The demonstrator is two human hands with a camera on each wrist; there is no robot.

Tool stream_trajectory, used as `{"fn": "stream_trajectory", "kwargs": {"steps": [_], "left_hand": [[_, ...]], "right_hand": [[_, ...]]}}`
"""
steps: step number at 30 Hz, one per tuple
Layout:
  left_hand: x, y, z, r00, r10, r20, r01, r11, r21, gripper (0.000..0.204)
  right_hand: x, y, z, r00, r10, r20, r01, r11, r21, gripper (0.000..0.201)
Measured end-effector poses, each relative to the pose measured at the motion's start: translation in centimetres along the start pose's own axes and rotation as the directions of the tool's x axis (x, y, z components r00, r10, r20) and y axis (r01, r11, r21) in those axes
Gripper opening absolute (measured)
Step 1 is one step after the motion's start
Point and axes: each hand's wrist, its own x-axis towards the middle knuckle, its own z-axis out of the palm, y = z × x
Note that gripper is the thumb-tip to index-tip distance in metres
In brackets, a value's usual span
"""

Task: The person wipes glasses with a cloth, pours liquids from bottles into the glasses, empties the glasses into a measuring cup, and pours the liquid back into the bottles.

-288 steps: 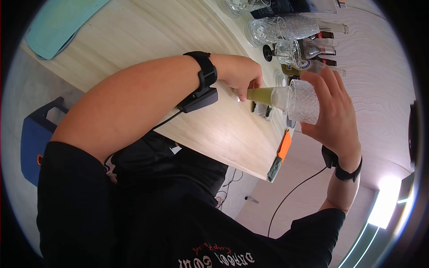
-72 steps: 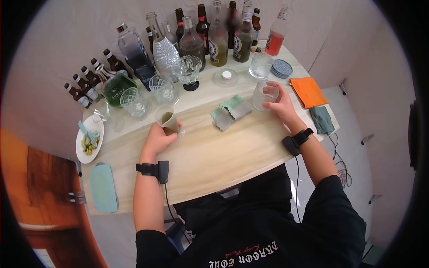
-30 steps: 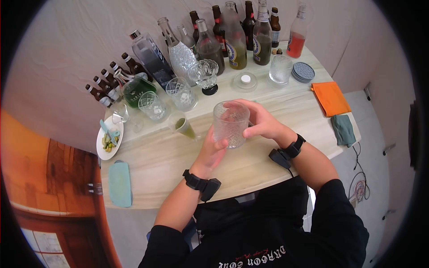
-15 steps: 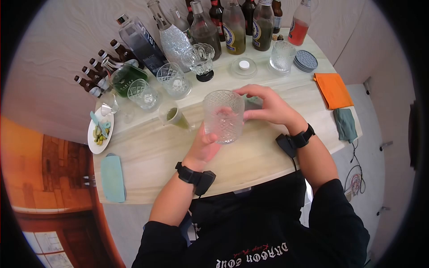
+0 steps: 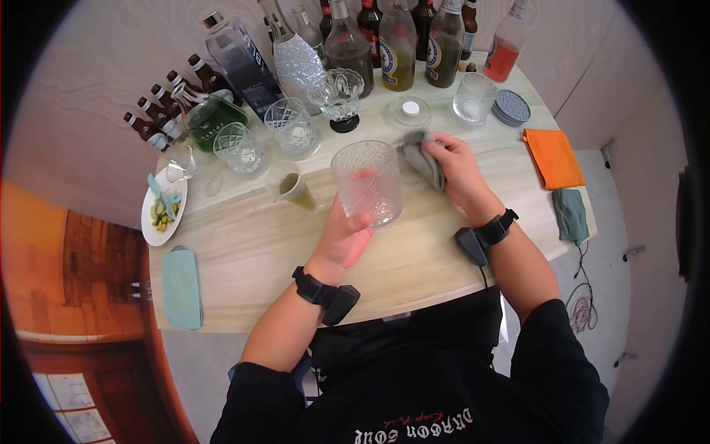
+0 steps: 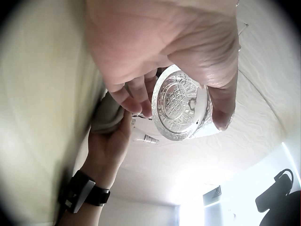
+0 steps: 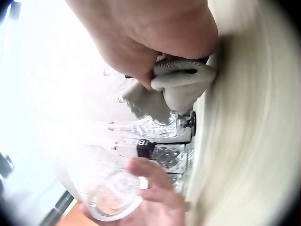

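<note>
The left hand (image 5: 345, 235) grips a clear textured glass tumbler (image 5: 367, 185) above the middle of the table. In the left wrist view the patterned base of the tumbler (image 6: 176, 104) faces the camera, with the thumb along its side. The right hand (image 5: 467, 177), just to the right of the tumbler, pinches a crumpled grey-green cloth (image 5: 423, 161) that hangs from its fingers. In the right wrist view the cloth (image 7: 181, 89) bunches under the fingers, apart from the glass. A small cup of green liquid (image 5: 296, 191) stands left of the tumbler.
Cut glasses (image 5: 238, 150), a footed glass (image 5: 339, 96) and several bottles (image 5: 396, 55) line the back. A white plate (image 5: 154, 229) and a teal board (image 5: 181, 288) lie left. On the right are coasters (image 5: 510, 109), another tumbler (image 5: 473, 100), an orange cloth (image 5: 553, 159) and a green cloth (image 5: 570, 215).
The small cup was released onto the table, and the tumbler passed from the right hand to the left. The right hand let go of it and picked up the grey-green cloth.
</note>
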Motion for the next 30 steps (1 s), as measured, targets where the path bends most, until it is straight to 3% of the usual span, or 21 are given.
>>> {"fn": "stream_trajectory", "kwargs": {"steps": [2, 3, 5, 6, 9, 12, 13, 14, 16, 17, 20, 22, 23, 25, 28, 30], "left_hand": [[0.1, -0.4, 0.0, 0.999, -0.017, -0.051, 0.018, 1.0, 0.02, 0.092], [0.1, -0.6, 0.1, 0.999, -0.013, -0.051, 0.014, 1.0, 0.014, 0.092], [0.2, -0.8, 0.7, 0.995, -0.01, -0.096, 0.013, 1.0, 0.028, 0.089], [0.1, -1.0, 1.1, 0.995, -0.011, -0.1, 0.013, 1.0, 0.021, 0.089], [0.1, -1.4, 1.7, 0.983, 0.035, -0.179, -0.022, 0.997, 0.072, 0.087], [0.0, -1.7, 1.5, 0.987, 0.007, -0.158, -0.009, 1.0, -0.008, 0.088], [0.0, -1.8, 1.5, 0.989, 0.02, -0.148, -0.016, 0.999, 0.031, 0.089], [0.1, -1.9, 1.5, 0.99, 0.034, -0.137, -0.025, 0.997, 0.069, 0.09], [0.3, -2.0, 2.2, 0.99, 0.045, -0.131, -0.037, 0.998, 0.06, 0.09], [0.5, -2.0, 2.6, 0.99, 0.056, -0.127, -0.05, 0.997, 0.056, 0.091], [0.5, -2.0, 2.9, 0.991, 0.058, -0.118, -0.043, 0.991, 0.126, 0.09], [0.2, -1.9, 3.3, 0.989, 0.06, -0.137, -0.037, 0.986, 0.164, 0.089], [0.1, -1.9, 3.4, 0.985, 0.068, -0.16, -0.035, 0.979, 0.202, 0.087], [-0.1, -1.9, 3.3, 0.985, 0.053, -0.167, -0.015, 0.974, 0.224, 0.086], [-0.1, -2.0, 3.2, 0.983, 0.056, -0.172, -0.01, 0.965, 0.261, 0.085], [-0.1, -2.0, 3.1, 0.983, 0.073, -0.169, -0.024, 0.961, 0.277, 0.085]], "right_hand": [[-0.8, -1.4, 1.9, 0.984, 0.076, -0.163, 0.016, 0.866, 0.5, 0.025], [-1.1, -1.9, 2.7, 0.984, 0.076, -0.162, 0.014, 0.87, 0.494, 0.025], [-2.0, -2.5, 4.5, 0.96, -0.02, -0.279, 0.179, 0.81, 0.559, 0.028], [-2.7, -2.5, 5.4, 0.96, -0.015, -0.278, 0.173, 0.813, 0.555, 0.028], [-4.5, -1.3, 7.9, 0.939, -0.308, -0.153, 0.337, 0.735, 0.588, 0.026], [-4.5, -1.4, 7.4, 0.926, -0.376, -0.046, 0.307, 0.674, 0.671, 0.038], [-4.1, -1.2, 7.1, 0.947, -0.303, -0.107, 0.298, 0.707, 0.641, 0.049], [-4.1, -1.2, 6.8, 0.947, -0.301, -0.11, 0.299, 0.708, 0.639, 0.049], [-4.1, -1.5, 6.0, 0.992, -0.091, -0.09, 0.128, 0.654, 0.746, 0.047], [-3.9, -1.1, 5.5, 0.991, -0.091, -0.094, 0.13, 0.656, 0.744, 0.047], [-3.6, 0.1, 4.8, 0.99, -0.02, -0.143, 0.116, 0.7, 0.705, 0.04], [-3.8, -0.4, 4.7, 0.991, 0.084, -0.103, 0.028, 0.626, 0.779, 0.025], [-3.9, -0.8, 5.0, 0.991, 0.085, -0.107, 0.031, 0.626, 0.779, 0.025], [-3.9, -1.5, 6.0, 0.963, 0.161, -0.214, 0.013, 0.77, 0.638, 0.021], [-4.3, -1.0, 6.2, 0.98, 0.102, -0.17, 0.003, 0.849, 0.528, 0.026], [-4.5, 0.0, 6.5, 0.979, 0.124, -0.16, -0.019, 0.841, 0.54, 0.031]]}}
